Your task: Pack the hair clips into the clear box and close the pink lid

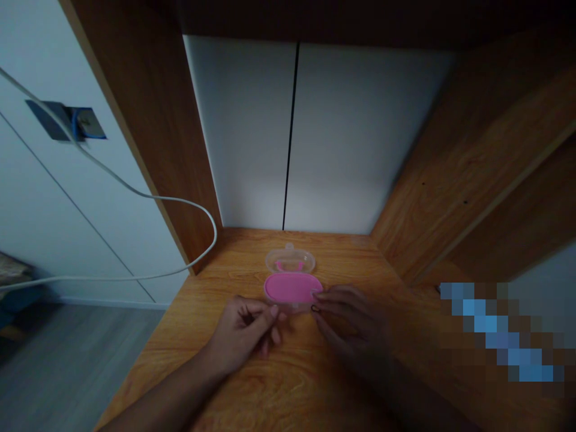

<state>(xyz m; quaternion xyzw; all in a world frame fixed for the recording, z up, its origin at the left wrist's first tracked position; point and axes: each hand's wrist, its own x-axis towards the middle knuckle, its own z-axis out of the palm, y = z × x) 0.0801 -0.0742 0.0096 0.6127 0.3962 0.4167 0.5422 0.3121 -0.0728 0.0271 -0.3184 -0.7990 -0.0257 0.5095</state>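
Observation:
A small oval case with a pink inside (292,288) lies on the wooden surface, and its clear lid (288,259) is folded open behind it. Two small pink bits show through the lid. My left hand (245,330) is at the case's front left, fingers curled and thumb against the index finger; whatever may be pinched there is hidden. At the front right corner of the case, my right hand (348,321) has a small dark loop (315,308) between thumb and fingers. Its fingertips overlap the edge of the case.
The wooden surface (207,300) sits in a nook between a left wooden panel (148,120), a right wooden panel (441,162) and a white back wall (252,138). A white cable (180,200) loops in from the left, near an open wall socket (85,123). Blurred blocks cover the right side.

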